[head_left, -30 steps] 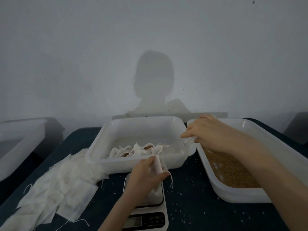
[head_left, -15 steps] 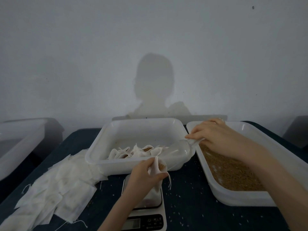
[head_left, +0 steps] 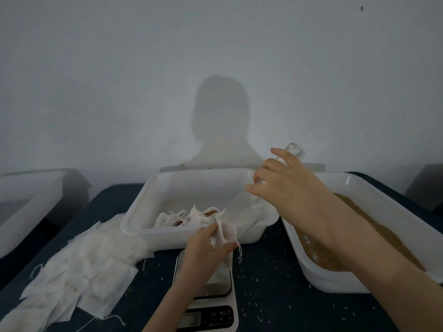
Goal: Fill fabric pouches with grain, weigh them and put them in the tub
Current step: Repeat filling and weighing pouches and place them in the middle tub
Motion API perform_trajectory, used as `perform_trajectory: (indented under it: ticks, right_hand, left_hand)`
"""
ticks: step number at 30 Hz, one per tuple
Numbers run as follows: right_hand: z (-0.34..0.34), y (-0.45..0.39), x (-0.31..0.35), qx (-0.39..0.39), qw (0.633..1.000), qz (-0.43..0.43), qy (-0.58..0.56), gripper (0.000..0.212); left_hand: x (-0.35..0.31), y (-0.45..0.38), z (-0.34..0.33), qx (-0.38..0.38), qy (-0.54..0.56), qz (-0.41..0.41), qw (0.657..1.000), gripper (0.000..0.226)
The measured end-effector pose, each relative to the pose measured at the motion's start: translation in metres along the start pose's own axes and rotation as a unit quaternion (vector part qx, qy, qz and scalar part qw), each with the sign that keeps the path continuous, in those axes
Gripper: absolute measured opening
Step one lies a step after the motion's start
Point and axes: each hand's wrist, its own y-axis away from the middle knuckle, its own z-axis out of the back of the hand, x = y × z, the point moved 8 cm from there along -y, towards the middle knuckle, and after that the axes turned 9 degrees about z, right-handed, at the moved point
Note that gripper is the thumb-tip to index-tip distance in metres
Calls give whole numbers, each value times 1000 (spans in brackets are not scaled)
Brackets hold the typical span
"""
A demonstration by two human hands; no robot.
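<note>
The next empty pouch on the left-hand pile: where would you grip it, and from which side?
Judging by the pose, pinch the loose near corner of a top pouch in the pile of empty pouches, coming from above and the right, beside the scale. The pouches lie flat and overlapped, so only edges lift; the left hand is nearest.

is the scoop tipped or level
Tipped: the right hand holds the clear scoop handle-high, its mouth angled down into the pouch the left hand holds.

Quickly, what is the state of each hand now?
Left hand: closed, holding a fabric pouch open above the scale.
Right hand: closed on a clear scoop, tipped toward the pouch.
</note>
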Motion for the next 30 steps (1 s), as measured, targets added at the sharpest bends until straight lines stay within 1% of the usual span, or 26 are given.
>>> perform_trajectory:
  ticks: [2,4,5,7,8,11,12,16,18,20,22,23,25,27,30]
  right_hand:
    - [-10,5,-9,-3,999,-23,-27,60]
    - [-29,12,-20,8,997,-44,-60,59]
    - [-41,16,-26,18,995,-56,-82,57]
    - [-67,26,-39,35,986,-83,-139,51]
    - [-81,32,-45,44,979,-101,-173,48]
    - [-123,59,-63,68,954,-168,-239,41]
    - [-134,69,-69,66,946,-193,-252,39]
    - [-169,105,-89,55,908,-296,-291,31]
    - [-186,122,-94,85,890,-342,-290,29]
    - [-203,136,-94,131,877,-371,-276,31]
    - [-216,144,-91,178,870,-381,-257,30]
    - [-222,145,-88,203,868,-380,-248,29]
    - [-232,145,-83,251,863,-369,-236,24]
    - [-239,143,-77,291,859,-350,-235,18]
    - [-247,138,-70,327,853,-321,-251,20]
  left_hand:
    - [0,-1,3,1,0,1,1000,34]
    - [-1,-2,7,-3,2,-5,1000,16]
    - [-1,-3,8,-4,5,-6,1000,19]
    - [-1,-7,9,-1,18,-7,1000,34]
    - [0,-8,10,-2,25,-3,1000,34]
    - [4,-11,12,-2,48,9,999,19]
    - [6,-11,10,4,51,8,999,17]
    - [18,-6,3,22,17,-6,1000,40]
    - [25,-3,0,21,-28,-13,999,43]
    - [31,-2,1,18,-71,-25,997,45]
    - [33,-3,-2,41,-131,-40,990,41]
    - [35,-4,-5,63,-165,-39,983,38]
    - [40,-5,-7,97,-227,-21,969,41]
    - [40,-5,-5,91,-265,-27,960,41]
    - [36,-1,-5,79,-275,-53,957,38]
